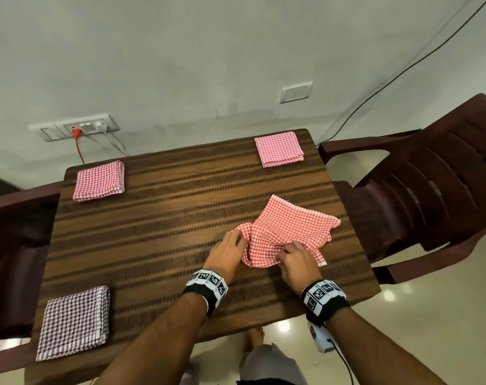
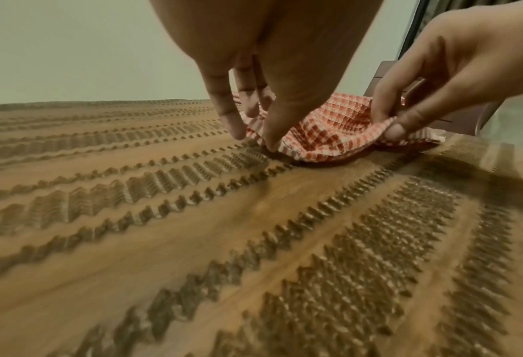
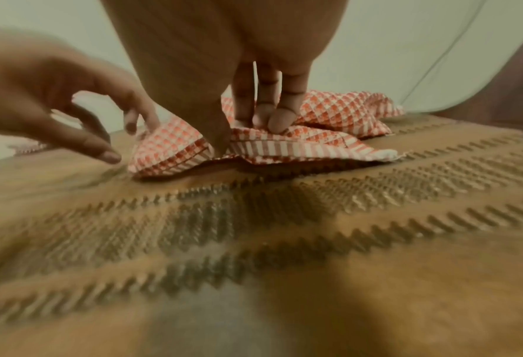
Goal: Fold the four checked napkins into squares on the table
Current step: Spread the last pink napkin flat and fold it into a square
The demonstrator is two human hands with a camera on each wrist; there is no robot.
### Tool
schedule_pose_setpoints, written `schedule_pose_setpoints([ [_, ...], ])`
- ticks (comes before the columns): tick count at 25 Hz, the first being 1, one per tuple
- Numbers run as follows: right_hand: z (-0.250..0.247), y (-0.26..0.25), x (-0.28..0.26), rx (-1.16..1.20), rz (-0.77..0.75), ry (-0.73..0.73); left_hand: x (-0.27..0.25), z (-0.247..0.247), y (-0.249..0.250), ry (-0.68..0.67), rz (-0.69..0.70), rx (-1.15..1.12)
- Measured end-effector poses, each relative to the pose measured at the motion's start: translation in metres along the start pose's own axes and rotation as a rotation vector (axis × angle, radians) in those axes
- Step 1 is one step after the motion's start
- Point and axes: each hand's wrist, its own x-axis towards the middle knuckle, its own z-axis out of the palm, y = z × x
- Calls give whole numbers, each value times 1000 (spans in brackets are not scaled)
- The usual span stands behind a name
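A red-and-white checked napkin (image 1: 290,230) lies crumpled and unfolded on the right half of the wooden table (image 1: 167,218). My right hand (image 1: 285,252) pinches a fold at the napkin's near edge between thumb and fingers (image 3: 277,120); the left wrist view shows this pinch on the napkin (image 2: 330,125). My left hand (image 1: 237,240) is at the napkin's left corner, its fingers spread and just touching the cloth (image 3: 168,142), the thumb down at the table beside it. Three folded square napkins lie on the table: pink at far left (image 1: 98,180), pink at far right (image 1: 279,148), dark checked at near left (image 1: 73,323).
Dark plastic chairs stand at the table's right (image 1: 430,190) and left (image 1: 11,245). The table's far edge meets a wall with a switch panel and a red cable (image 1: 78,140). My foot (image 1: 254,339) shows below the near table edge.
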Motion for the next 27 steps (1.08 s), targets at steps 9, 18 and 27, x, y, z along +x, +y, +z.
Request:
schedule_pose_setpoints([
  [9,-76,5,3,568,10,266,1,-7,1,478,-70,-389],
  [18,-163,-10,-8,482,-128,608,-28,-95,-15,896,-104,-724],
  [27,-228,-7,-33,191,10,630,-110,-137,-91,749,39,-217],
])
